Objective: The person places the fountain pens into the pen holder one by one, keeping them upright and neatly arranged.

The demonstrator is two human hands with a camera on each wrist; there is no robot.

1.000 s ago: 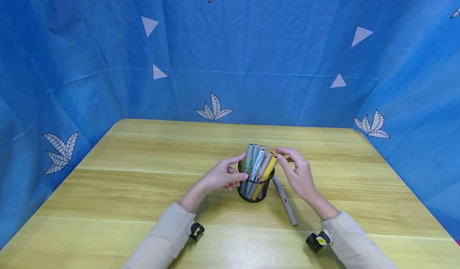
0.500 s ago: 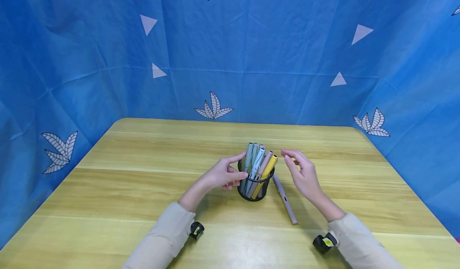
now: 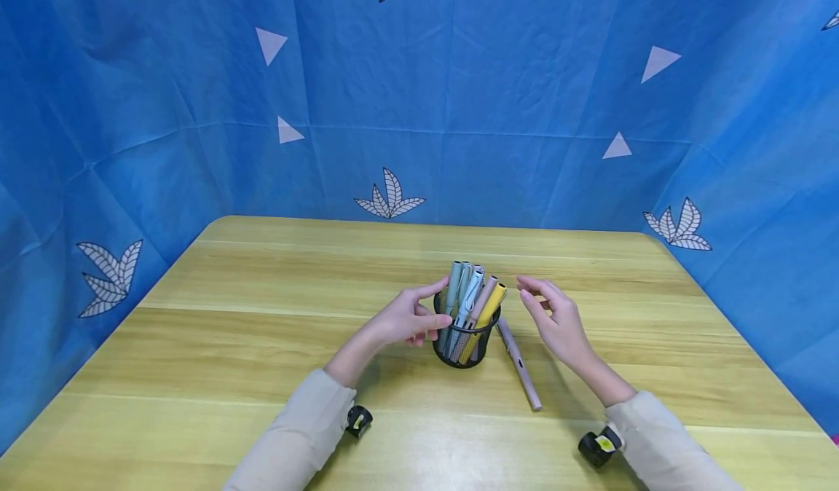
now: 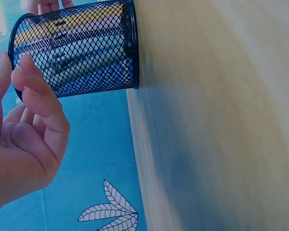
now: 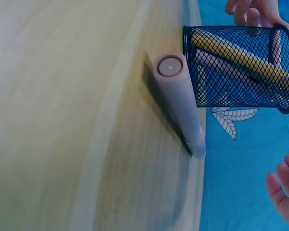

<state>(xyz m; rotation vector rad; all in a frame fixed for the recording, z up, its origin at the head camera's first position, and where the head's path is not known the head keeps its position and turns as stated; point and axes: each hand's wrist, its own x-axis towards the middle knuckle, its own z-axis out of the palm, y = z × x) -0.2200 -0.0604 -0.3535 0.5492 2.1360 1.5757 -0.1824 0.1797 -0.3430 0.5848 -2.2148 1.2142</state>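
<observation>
A black mesh pen holder [image 3: 481, 351] stands upright on the table, holding several pens in green, light blue, mauve and a yellow pen [image 3: 491, 306]. My left hand [image 3: 409, 317] holds it from the left at the rim, thumb on the near side and index finger on the far side; its other fingers are folded below. To the right of the holder, my right hand [image 3: 556, 322] hovers with nothing in it, fingers loosely bent and thumb apart. Between that hand and the holder lies a mauve pen [image 5: 178, 96] flat on the tabletop, its end toward me.
The wood-grain table [image 3: 262, 280] spreads out on all sides of the holder. A blue curtain [image 3: 367, 76] with white leaf and triangle prints hangs behind it and along both sides. Black wrist cameras sit at both sleeves.
My right hand has drawn away from the yellow pen's top, moving right and slightly toward me. The left hand, holder and mauve pen on the table stay where they were.
</observation>
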